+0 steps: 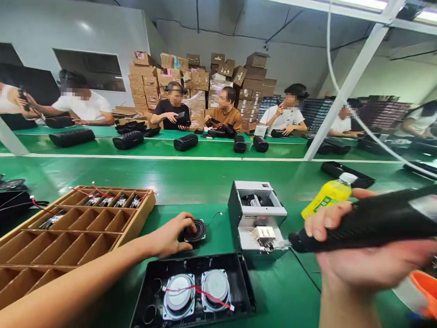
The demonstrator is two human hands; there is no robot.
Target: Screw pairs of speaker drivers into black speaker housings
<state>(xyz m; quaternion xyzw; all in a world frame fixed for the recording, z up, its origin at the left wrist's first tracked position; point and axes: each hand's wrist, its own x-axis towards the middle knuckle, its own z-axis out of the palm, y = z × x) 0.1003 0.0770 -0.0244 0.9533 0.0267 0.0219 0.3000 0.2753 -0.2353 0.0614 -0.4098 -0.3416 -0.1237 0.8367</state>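
My left hand point(178, 234) has its fingers curled over the edge of a small round black speaker driver point(199, 230) on the green bench. In my right hand point(338, 230) is a black electric screwdriver point(377, 220), pointing left. Its tip is at the front of a grey-white screw feeder point(257, 211). Nearer to me lies an open black speaker housing point(240, 291) with two silver-backed speaker drivers point(216, 284) seated in it. Red wires point(199, 290) run across their backs.
A divided cardboard box point(145, 207) on the left holds several drivers in its far compartments. A yellow bottle point(327, 196) lies tilted behind my right hand. An orange container point(427, 291) stands at lower right. Beyond, black speakers point(186, 142) line the green conveyor, with co-workers point(225, 111) behind.
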